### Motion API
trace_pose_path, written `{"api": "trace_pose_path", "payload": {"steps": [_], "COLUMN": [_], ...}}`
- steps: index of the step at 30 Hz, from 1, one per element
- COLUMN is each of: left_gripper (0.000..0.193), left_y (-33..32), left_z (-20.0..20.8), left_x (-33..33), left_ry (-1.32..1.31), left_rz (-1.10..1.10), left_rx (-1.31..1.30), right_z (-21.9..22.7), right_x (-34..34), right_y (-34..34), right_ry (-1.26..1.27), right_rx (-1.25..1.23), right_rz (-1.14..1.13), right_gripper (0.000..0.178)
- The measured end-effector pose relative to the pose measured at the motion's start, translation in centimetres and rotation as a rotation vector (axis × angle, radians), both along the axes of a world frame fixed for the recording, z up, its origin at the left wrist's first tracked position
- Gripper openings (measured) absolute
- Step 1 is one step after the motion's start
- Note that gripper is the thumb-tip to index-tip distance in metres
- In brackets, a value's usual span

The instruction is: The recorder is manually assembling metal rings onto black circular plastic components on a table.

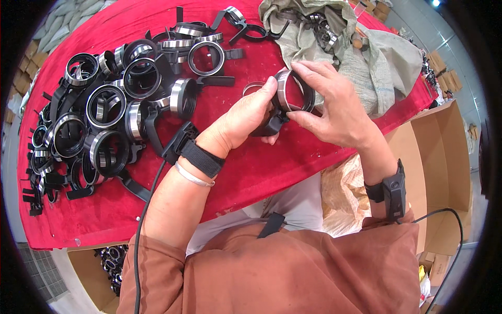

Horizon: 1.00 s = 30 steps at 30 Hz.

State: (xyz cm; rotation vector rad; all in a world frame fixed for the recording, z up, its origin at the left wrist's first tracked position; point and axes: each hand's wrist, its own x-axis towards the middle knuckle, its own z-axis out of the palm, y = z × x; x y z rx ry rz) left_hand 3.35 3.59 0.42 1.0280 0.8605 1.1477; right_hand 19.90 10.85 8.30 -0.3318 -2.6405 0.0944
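Observation:
A black ring bracket with a silver metal band (283,91) is held between my two hands, over the red cloth near the front of the table. My left hand (247,114) grips its lower black part, thumb up along the ring. Around the ring's right side curve the fingers of my right hand (333,99), with the thumb at its lower edge. Just past my left thumb shows part of a thin silver ring (252,85); whether it lies on the cloth or is held, I cannot tell.
Many similar black ring brackets (106,106) are heaped on the red cloth (230,188) at the left. A grey-green woven sack (376,68) with metal rings lies at the back right. Cardboard boxes stand right (442,157) and lower left (83,277), the latter holding ring parts.

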Motion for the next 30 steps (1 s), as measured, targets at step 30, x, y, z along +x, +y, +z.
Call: {"api": "trace_pose_path", "payload": {"steps": [30], "left_gripper": [0.048], "left_y": [0.1], "left_z": [-0.3], "left_x": [-0.5], "left_ry": [-0.455], "left_rz": [-0.175], "left_rx": [-0.070], "right_z": [0.2], "right_x": [2.5], "right_y": [-0.9], "right_ry": [0.074], "right_rx": [-0.096], "right_rz": [-0.093], "right_gripper": [0.059]}}
